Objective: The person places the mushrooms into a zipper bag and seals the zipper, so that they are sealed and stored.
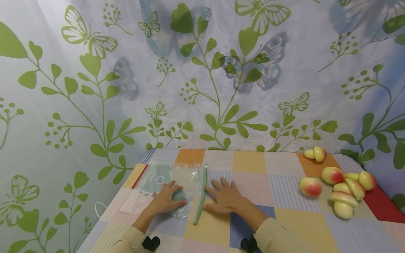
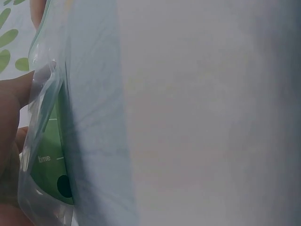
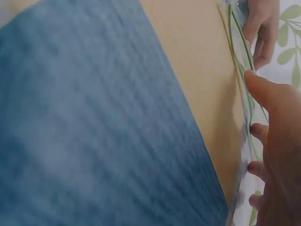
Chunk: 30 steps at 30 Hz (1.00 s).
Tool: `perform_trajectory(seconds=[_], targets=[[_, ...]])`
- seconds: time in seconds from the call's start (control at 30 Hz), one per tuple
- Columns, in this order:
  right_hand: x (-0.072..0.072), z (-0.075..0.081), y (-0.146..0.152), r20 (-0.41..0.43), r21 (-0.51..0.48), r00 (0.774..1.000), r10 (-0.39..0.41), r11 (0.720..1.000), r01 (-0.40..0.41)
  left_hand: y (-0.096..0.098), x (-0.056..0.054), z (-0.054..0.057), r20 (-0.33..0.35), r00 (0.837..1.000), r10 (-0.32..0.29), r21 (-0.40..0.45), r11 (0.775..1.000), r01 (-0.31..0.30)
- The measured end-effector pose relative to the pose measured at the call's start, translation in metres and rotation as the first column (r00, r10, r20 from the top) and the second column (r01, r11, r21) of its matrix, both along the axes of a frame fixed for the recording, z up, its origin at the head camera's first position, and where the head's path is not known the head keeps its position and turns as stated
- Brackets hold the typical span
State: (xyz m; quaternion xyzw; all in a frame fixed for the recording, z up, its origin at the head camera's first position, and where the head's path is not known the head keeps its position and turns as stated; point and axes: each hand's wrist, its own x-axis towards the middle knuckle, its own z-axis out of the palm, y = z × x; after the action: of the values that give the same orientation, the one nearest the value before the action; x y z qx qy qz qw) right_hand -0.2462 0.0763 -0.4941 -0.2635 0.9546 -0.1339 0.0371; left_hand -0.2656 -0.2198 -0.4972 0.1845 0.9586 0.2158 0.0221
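A clear zip bag [image 1: 191, 172] with a green zip edge [image 1: 202, 196] lies flat on the table, printed in pale green. My left hand [image 1: 166, 198] rests on the bag with its fingers spread. In the left wrist view the thumb and clear plastic [image 2: 47, 179] show at the left side, beside a green print with the word "time". Close by the zip edge, on its right, my right hand [image 1: 226, 196] has its fingers spread. The right wrist view shows those fingers [image 3: 277, 108] right at the green zip edge.
To the right are two red-blushed peaches [image 1: 310, 187] and several cream mushroom-shaped pieces [image 1: 343, 210], one [image 1: 315, 154] set farther back. A patchwork cloth [image 1: 250, 163] covers the table. Behind it hangs a leaf-and-butterfly curtain [image 1: 202, 88]. A white cord loop [image 1: 98, 208] shows at the left edge.
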Motion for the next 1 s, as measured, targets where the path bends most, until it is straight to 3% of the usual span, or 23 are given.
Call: perform_trajectory(seconds=[0.43, 0.77, 1.0], targets=[[0.002, -0.005, -0.015, 0.009, 0.022, 0.999, -0.037, 0.999, 0.037, -0.001, -0.002, -0.001, 0.024, 1.0, 0.006, -0.028, 1.0, -0.005], [0.0, -0.009, -0.017, 0.066, 0.003, 0.995, -0.073, 0.997, 0.073, -0.001, 0.001, 0.008, 0.042, 0.999, -0.014, 0.036, 0.999, 0.012], [-0.002, -0.012, -0.016, 0.087, 0.009, 0.993, -0.081, 0.997, 0.08, -0.004, 0.001, 0.007, 0.033, 0.999, -0.03, 0.066, 0.997, 0.028]])
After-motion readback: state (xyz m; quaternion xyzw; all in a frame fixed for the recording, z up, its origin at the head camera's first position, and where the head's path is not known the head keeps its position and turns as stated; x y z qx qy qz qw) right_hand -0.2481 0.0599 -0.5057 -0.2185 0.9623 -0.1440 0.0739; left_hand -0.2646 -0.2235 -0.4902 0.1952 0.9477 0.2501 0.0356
